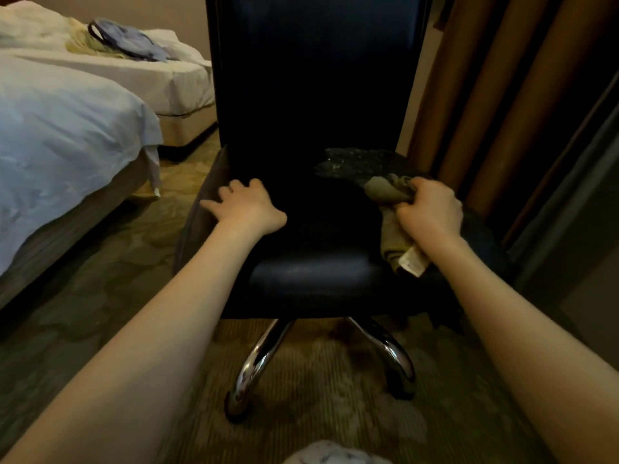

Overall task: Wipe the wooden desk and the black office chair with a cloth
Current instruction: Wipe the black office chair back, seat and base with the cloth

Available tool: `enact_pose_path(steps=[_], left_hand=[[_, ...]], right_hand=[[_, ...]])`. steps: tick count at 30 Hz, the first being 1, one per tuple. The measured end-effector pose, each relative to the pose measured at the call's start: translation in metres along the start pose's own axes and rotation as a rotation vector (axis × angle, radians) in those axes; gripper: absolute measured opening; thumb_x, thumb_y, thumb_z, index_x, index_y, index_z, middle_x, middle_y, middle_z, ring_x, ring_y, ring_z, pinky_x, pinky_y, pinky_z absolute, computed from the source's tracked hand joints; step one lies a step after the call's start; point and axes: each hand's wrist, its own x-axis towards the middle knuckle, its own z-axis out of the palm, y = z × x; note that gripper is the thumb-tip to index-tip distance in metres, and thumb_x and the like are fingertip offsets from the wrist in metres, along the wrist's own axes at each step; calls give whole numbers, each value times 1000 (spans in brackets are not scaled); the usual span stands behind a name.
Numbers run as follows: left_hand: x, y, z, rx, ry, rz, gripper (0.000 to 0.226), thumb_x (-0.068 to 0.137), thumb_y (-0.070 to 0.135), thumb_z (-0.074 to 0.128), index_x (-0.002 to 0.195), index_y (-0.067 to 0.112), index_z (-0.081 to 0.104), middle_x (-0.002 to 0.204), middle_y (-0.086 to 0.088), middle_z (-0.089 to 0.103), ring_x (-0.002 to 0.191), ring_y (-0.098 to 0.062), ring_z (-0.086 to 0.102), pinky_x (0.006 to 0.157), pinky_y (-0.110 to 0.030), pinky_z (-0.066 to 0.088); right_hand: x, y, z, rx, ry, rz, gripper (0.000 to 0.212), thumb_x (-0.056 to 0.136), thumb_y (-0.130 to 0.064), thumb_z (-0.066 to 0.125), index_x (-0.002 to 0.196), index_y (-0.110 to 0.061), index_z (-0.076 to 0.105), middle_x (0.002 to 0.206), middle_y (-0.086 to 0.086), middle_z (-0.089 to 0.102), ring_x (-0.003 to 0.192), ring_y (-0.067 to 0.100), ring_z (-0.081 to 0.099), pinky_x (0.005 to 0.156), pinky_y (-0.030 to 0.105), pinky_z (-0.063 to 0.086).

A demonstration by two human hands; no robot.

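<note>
Right grip [430,209], at three o'clock on the chair [311,105] seat, clenches a bunched cloth [390,195] against the cushion; left grip [248,205], at nine o'clock, lies flat and released, steadying the seat. Chair wiping looks underway, backrest and base likely left. No surface is in view, so its state is unknowable.

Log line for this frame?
left hand: rests on black padded office chair seat | right hand: grips crumpled olive cloth at seat's right side
</note>
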Motion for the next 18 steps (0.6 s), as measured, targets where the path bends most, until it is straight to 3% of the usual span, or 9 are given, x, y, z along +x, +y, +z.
enact_pose_path(steps=[3, 5, 7, 10, 18], left_hand=[[-5, 48, 6, -147, -55, 237, 56, 89, 26, 52, 141, 12, 37, 144, -16, 36, 133, -33, 35, 108, -38, 29], [-9, 68, 17, -179, -133, 290, 52, 90, 22, 48, 139, 8, 38, 144, -13, 40, 131, -29, 40, 104, -30, 34], [-10, 69, 31, -81, -154, 269, 55, 94, 30, 41, 145, 11, 30, 150, -9, 32, 136, -26, 33, 111, -35, 28], [-11, 59, 38, 75, -148, 259, 62, 99, 36, 32, 151, 18, 6, 158, -3, 9, 145, -23, 10, 118, -44, 6], [-11, 61, 37, 125, -162, 258, 63, 98, 35, 31, 151, 15, 3, 158, -3, 9, 145, -25, 9, 117, -52, 1]], right_hand=[[5, -31, 8, 145, 10, -69, 39, 85, -22, 58, 123, -21, 57, 119, 11, 60, 109, 34, 55, 84, 34, 44], [3, -42, 20, 156, -56, -137, 36, 85, -24, 59, 121, -19, 56, 116, 11, 60, 107, 34, 56, 76, 30, 39], [1, -36, 29, 144, -111, -163, 39, 87, -26, 58, 125, -20, 54, 118, 9, 59, 107, 32, 56, 75, 31, 40], [5, -9, 25, 142, -77, -100, 44, 88, -33, 58, 131, -25, 51, 121, 6, 60, 109, 30, 56, 84, 35, 45], [13, 73, -18, -90, 28, 112, 42, 87, -27, 58, 129, -22, 54, 119, 14, 60, 109, 37, 55, 85, 39, 45]])
